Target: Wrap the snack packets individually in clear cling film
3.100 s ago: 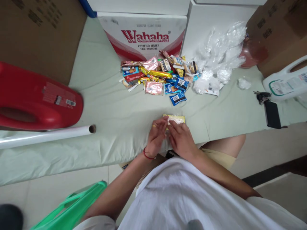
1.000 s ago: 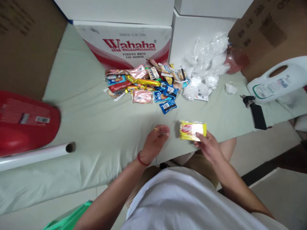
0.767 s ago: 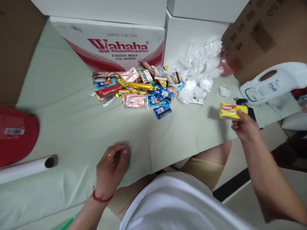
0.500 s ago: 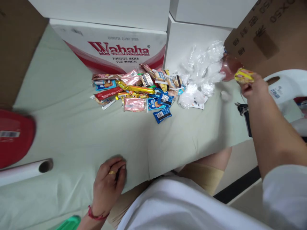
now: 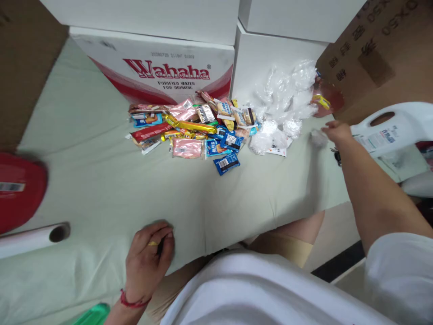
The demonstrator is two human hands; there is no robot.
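Yellow pack (image 5: 321,102), one: showing at the red container (image 5: 336,95), just beyond the right hand (image 5: 338,131) and apart from it. Right hand: hanging over the right side of the table (image 5: 250,203), near one plastic ball (image 5: 318,139) and one white jug (image 5: 389,128). Blurring too much to tell: right fingers parted or together, yellow pack inside the red container or just before it. Left hand (image 5: 149,259): resting at the table's near edge, fingers curling together towards the thumb, wearing one ring (image 5: 153,243) and one red cord (image 5: 133,301). Across the table, piling up before one Wahaha box (image 5: 169,67): many snacks, including one gold stick (image 5: 196,127), one red packet (image 5: 150,132) and two dark-barred blue packets (image 5: 227,163). Beside these: heaping, clear plastic (image 5: 280,95). At left: lying, one white roll (image 5: 30,241).
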